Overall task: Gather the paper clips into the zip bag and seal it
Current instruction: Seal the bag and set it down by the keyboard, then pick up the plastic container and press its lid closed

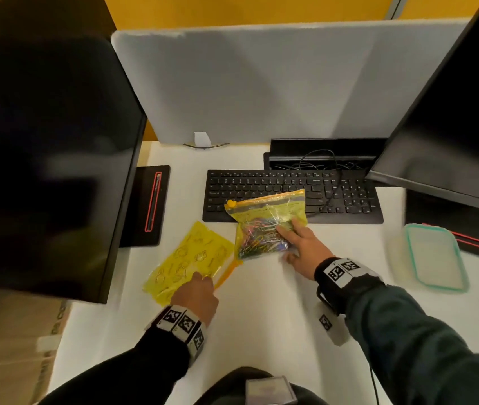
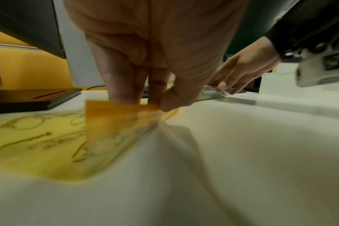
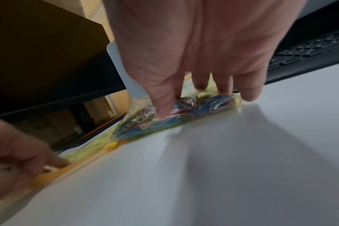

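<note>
A yellow-tinted zip bag (image 1: 261, 226) full of coloured paper clips lies on the white desk, its zip end resting on the keyboard's front edge. An orange slider (image 1: 230, 203) sits at the left end of its zip. My right hand (image 1: 294, 241) rests on this bag with straight, spread fingers (image 3: 201, 85) pressing the clips (image 3: 184, 117). To the left lies a second, flat yellow printed zip bag (image 1: 185, 258). My left hand (image 1: 197, 290) pinches its orange zip edge (image 2: 114, 116) between thumb and fingers. I see no loose clips on the desk.
A black keyboard (image 1: 291, 185) with a cable across it lies behind the bags. Dark monitors stand at the left (image 1: 42, 156) and right (image 1: 451, 112), a black stand base (image 1: 150, 206) beside the left one. A teal-rimmed plastic container (image 1: 434, 258) sits at the right.
</note>
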Tool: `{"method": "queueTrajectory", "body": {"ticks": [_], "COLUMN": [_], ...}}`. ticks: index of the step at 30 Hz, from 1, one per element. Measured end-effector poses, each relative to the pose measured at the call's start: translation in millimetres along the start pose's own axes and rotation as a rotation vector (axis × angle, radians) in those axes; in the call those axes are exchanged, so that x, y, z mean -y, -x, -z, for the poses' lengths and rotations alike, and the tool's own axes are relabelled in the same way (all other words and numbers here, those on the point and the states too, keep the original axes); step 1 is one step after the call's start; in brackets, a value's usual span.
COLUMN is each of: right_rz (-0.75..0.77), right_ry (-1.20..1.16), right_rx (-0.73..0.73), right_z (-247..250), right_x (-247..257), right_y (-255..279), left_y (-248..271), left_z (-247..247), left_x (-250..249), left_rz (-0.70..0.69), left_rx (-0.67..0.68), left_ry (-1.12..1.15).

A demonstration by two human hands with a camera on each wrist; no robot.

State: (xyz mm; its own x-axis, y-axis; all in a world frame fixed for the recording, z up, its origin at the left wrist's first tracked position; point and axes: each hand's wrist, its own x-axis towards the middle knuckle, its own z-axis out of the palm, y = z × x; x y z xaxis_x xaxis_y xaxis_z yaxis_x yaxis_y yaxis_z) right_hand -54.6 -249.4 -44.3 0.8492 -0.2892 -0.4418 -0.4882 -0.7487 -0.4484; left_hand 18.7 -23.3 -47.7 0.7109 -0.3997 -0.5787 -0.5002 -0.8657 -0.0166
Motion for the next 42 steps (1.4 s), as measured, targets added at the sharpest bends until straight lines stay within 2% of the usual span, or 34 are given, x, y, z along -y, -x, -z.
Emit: {"method": "queueTrajectory", "body": {"ticks": [2, 3, 5, 7, 9, 12, 14, 16, 19, 22, 24, 27, 29, 30, 33, 35, 37, 40, 42], "right_rz": [-0.009, -0.044, -0.188, -0.405, -0.653, -0.904, -0.895, -0.813, -0.664, -0.505, -0.430, -0.425, -0.435, -0.430, -0.480, -0.529, -0.563, -0.554, -0.545], "right_ry": [-0.082, -0.123, -0.077, 0.061, 0.135, 0.002, -0.155, -0.214, -0.198, -0.167, -0.208, -0.438, -0.602, -0.653, -0.812, -1.016, -1.185, -1.210, -1.174], "right_rx": [-0.027, -0.088, -0.304, -0.481, -0.502, -0.408, -0.386, -0.394, -0.359, -0.295, -0.272, -0.301, -0.322, -0.315, -0.254, -0.206, -0.130, -0.044, -0.068], "right_z": [11.6, 20.2, 39.5, 56.5, 65.3, 61.5, 52.6, 45.2, 35.2, 16.6, 4.7, -4.6, -6.7, -7.5, -9.8, -11.3, -13.6, -20.2, -21.2], "right_x": [-0.3, -5.1, -26.3, -57.6, -87.4, -115.2, -120.5, -113.1, -83.6, -48.4, -31.1, -16.6, -15.8, -17.2, -24.1, -29.0, -31.7, -34.0, -33.6], "right_y": [6.9, 12.7, 28.6, 48.3, 68.7, 91.3, 100.0, 105.2, 108.1, 109.1, 108.6, 107.1, 104.8, 102.9, 96.6, 94.3, 94.6, 93.8, 91.5], "left_y": [7.7, 12.1, 21.3, 30.9, 35.3, 34.0, 31.9, 31.9, 29.9, 20.7, 9.2, -5.4, -10.8, -12.2, -14.0, -17.6, -21.4, -20.0, -17.6], "left_z": [-2.2, -4.3, -10.3, -15.0, -19.1, -17.0, -10.4, 1.4, 19.0, 29.5, 28.0, 24.0, 24.1, 24.0, 23.9, 21.9, 18.0, 9.3, 4.9], "left_x": [6.3, 11.1, 16.9, 12.4, -1.7, -30.9, -49.5, -65.8, -81.6, -91.9, -97.5, -101.2, -102.4, -103.2, -106.3, -105.1, -102.2, -99.4, -100.9], "left_rz": [-0.031, -0.048, -0.082, -0.131, -0.231, -0.464, -0.574, -0.607, -0.582, -0.575, -0.512, -0.285, -0.234, -0.236, -0.241, -0.216, -0.216, -0.271, -0.260], "left_rx": [0.034, 0.050, 0.095, 0.133, 0.133, 0.106, 0.101, 0.061, -0.035, -0.189, -0.231, -0.037, 0.105, 0.131, 0.090, 0.062, 0.096, 0.160, 0.162], "left_ry": [-0.014, -0.020, -0.038, -0.066, -0.083, -0.029, 0.032, 0.088, 0.283, 0.527, 0.701, 0.915, 0.998, 1.011, 0.977, 0.962, 0.953, 1.026, 1.178]}}
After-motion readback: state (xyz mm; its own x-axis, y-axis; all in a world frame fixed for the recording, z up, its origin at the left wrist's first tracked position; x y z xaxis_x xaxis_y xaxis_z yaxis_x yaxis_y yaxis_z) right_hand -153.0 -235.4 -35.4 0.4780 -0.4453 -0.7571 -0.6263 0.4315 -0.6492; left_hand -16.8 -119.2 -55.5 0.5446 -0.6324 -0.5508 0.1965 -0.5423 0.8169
